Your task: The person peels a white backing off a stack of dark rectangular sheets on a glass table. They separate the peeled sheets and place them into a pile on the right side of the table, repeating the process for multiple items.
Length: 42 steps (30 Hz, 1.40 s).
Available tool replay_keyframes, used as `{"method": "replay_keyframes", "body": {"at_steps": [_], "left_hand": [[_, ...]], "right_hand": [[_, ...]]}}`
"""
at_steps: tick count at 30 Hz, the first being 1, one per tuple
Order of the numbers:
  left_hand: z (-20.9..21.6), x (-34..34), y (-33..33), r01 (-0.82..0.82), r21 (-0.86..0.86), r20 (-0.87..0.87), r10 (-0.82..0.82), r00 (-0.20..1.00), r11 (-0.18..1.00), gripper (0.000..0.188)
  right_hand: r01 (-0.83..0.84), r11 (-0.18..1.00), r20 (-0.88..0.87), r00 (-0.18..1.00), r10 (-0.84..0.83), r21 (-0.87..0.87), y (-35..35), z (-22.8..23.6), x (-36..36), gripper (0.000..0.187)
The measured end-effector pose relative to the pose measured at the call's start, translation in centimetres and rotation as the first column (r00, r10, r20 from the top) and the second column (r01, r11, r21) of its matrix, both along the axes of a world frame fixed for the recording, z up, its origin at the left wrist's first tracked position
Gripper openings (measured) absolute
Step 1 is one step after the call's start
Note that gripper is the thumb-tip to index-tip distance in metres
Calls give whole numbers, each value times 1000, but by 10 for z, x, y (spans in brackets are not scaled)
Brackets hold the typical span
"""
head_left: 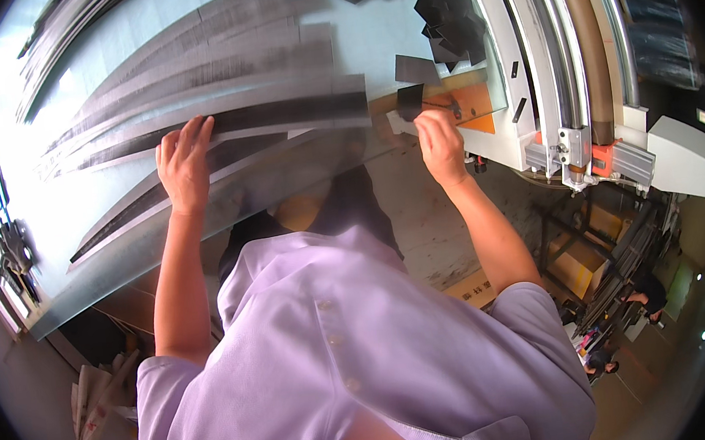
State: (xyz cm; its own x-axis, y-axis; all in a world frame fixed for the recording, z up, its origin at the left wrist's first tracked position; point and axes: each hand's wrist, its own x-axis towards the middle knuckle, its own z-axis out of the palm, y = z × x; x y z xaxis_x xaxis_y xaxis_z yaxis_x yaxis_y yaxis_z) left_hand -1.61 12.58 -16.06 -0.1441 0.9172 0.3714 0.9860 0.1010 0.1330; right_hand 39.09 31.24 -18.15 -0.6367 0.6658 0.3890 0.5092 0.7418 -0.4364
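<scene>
My left hand (185, 168) rests on a long dark strip (291, 111) that lies across the glass-like tabletop. Its fingers are stretched out and lie on the strip's near side; the thumb is hidden. To the right, my right hand (441, 148) is closed in a pinch at the corner of a small black rectangular piece (411, 101), just beyond the strip's right end. Another small dark piece (415, 70) lies behind that one. More long grey strips (219, 67) are fanned out beyond my left hand, and a few lie nearer to me.
Small black offcuts (452, 24) are heaped at the far right of the tabletop (369, 36). A machine with long metal rails and a brown roller (576, 29) borders the table's right side. Tools (11, 240) hang around the left edge. Other people are in the distance at lower right.
</scene>
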Motion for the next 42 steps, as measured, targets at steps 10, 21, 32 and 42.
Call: {"method": "replay_keyframes", "body": {"at_steps": [10, 21, 32, 42], "left_hand": [[-9, 28, -61, -37, -188, 39, 45, 998, 982, 57], [26, 99, 30, 236, -94, 434, -174, 884, 967, 78], [-6, 116, 60, 156, -130, 442, -84, 893, 979, 67], [-15, 128, 81, 126, -203, 379, -41, 924, 971, 64]], "right_hand": [[-158, 586, -525, 663, -533, -795, -14, 45, -81, 15], [-231, 126, -261, 783, -565, -965, -65, 19, -110, 11], [260, 658, -154, 852, -501, -707, -44, 0, -90, 15], [193, 927, -202, 942, -266, -323, -32, -29, -69, 20]]}}
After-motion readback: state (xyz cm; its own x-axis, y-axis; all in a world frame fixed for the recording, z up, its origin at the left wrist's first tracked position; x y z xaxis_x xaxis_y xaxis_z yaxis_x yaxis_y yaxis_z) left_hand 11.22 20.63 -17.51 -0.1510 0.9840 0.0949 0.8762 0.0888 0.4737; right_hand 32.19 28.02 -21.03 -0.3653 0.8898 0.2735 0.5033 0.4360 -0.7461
